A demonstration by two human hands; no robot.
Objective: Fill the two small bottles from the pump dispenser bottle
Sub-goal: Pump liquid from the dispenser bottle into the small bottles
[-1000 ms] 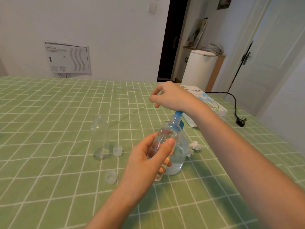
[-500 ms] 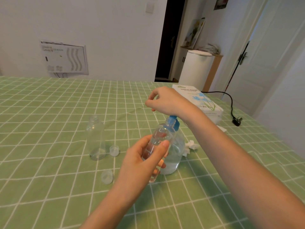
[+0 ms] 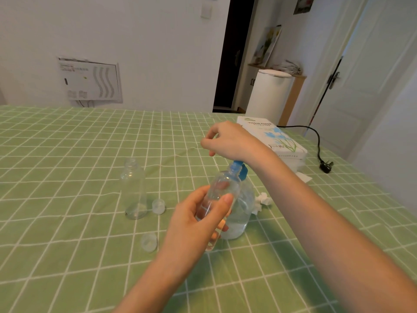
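Note:
My left hand (image 3: 194, 224) grips a small clear bottle (image 3: 222, 188), tilted so its mouth sits at the blue pump nozzle (image 3: 240, 169). The pump dispenser bottle (image 3: 242, 211) stands just behind it, partly filled with clear liquid. The heel of my right hand (image 3: 230, 141) presses on the pump head, which it hides, with its fingers loosely curled off to the left. The second small bottle (image 3: 133, 190) stands upright and uncapped to the left. Two clear caps (image 3: 158, 206) (image 3: 149, 242) lie on the cloth between that bottle and my left hand.
The table has a green checked cloth (image 3: 67, 154). A tissue box (image 3: 273, 137) lies at the back right, behind my right arm. A crumpled tissue (image 3: 261, 199) sits beside the pump bottle. A black cable with a plug (image 3: 326, 167) lies near the right edge.
My right hand has sunk slightly onto the pump head. My left hand keeps the small bottle at the nozzle. The second bottle and caps have not moved.

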